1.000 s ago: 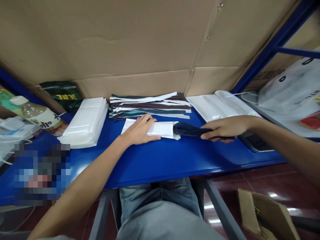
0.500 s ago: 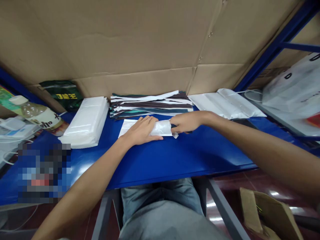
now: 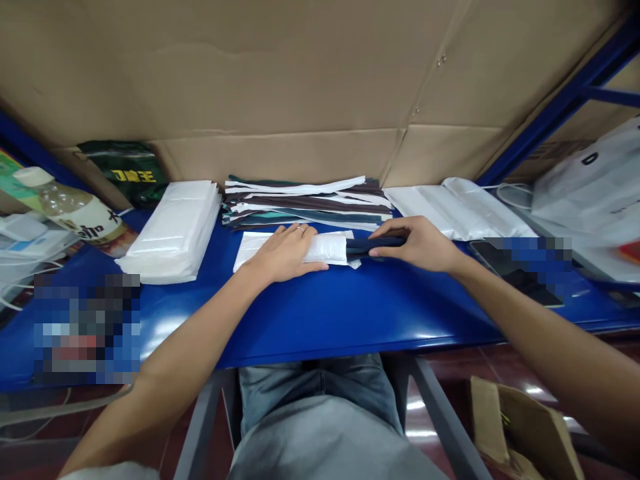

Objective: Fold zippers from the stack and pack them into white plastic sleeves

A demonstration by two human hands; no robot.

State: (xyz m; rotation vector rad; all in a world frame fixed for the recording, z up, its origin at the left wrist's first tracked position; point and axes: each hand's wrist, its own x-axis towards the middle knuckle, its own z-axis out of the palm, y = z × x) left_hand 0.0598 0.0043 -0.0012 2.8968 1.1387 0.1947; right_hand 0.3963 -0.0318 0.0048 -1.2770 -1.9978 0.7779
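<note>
A white plastic packing bag [image 3: 327,248] lies flat on the blue table cover, its mouth facing right. My left hand [image 3: 286,253] rests on the bag with its fingers stretched out, pressing it down. Dark zippers [image 3: 363,247] stick out of the bag's mouth; their other end is inside the bag, hidden. My right hand [image 3: 417,243] pinches their outer end between thumb and fingers. Just behind the bag is a pile of zippers [image 3: 305,200] in white, brown and dark green.
A stack of white bags [image 3: 175,223] stands at left, near a drink bottle [image 3: 75,210] and a dark green packet [image 3: 125,173]. Filled white packages [image 3: 460,207] lie at back right, with a dark flat object [image 3: 515,270] before them. A cardboard box [image 3: 525,427] is on the floor.
My right hand has moved right, away from the bag's mouth, and more of the dark zippers now shows between hand and bag. My left hand stays on the bag.
</note>
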